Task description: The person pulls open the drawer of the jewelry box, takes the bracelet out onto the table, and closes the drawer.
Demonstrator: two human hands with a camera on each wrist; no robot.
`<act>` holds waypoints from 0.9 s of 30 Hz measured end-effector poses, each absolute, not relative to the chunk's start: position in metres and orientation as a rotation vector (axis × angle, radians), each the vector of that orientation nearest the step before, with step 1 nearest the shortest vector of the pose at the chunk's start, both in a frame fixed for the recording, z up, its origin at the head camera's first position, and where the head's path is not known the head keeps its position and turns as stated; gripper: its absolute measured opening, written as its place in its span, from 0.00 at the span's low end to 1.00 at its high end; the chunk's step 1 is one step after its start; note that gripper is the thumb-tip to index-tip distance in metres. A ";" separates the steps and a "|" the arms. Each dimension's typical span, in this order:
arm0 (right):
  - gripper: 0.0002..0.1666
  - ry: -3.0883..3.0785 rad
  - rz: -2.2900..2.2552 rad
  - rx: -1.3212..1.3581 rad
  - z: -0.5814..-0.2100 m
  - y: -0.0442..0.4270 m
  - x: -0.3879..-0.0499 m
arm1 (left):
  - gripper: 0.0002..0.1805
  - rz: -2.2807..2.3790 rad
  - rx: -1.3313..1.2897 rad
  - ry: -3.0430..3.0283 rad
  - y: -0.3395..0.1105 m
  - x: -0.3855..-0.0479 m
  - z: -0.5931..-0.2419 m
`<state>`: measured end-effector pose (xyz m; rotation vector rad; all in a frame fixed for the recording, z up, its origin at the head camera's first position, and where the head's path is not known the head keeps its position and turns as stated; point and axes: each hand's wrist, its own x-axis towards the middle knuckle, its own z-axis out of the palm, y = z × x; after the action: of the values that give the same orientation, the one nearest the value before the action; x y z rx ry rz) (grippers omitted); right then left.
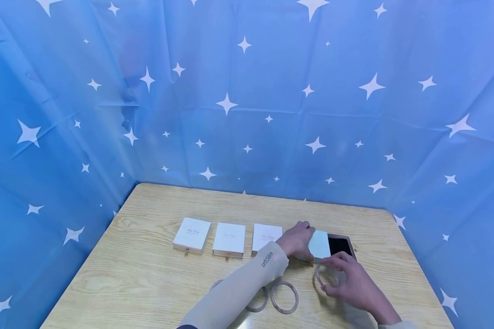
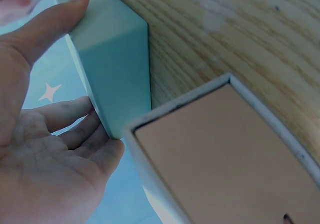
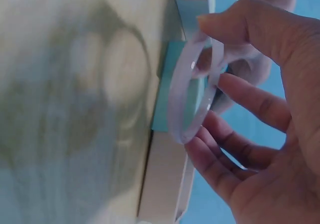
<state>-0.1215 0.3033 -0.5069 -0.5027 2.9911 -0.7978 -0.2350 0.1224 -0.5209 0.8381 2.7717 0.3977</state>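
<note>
My left hand grips the mint-green box by its sides, thumb on the near edge and fingers at the far one. From the box's right end a drawer with a black inside stands pulled out. Just in front of that drawer, my right hand pinches a pale translucent bangle between thumb and fingers, tilted up off the table. The left wrist view shows the green box close up between thumb and fingers.
Left of the green box, three white boxes stand in a row: a left one, a middle one and a right one. Nearer lie a bangle and others partly behind my left sleeve. A blue starry curtain surrounds the table.
</note>
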 end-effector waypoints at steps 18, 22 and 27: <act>0.30 2.876 -0.630 -0.703 -0.523 0.292 -0.097 | 0.52 0.392 0.832 2.771 0.122 -0.234 -0.519; 0.31 2.820 -0.663 -0.658 -0.524 0.292 -0.095 | 0.53 0.383 0.850 2.771 0.122 -0.235 -0.520; 0.30 2.784 -0.692 -0.647 -0.526 0.293 -0.094 | 0.54 0.376 0.852 2.778 0.122 -0.235 -0.520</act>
<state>-0.0942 0.2928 -0.5255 -0.6472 2.7835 -0.6924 -0.2349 0.1216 -0.5199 0.8522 2.7780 0.3762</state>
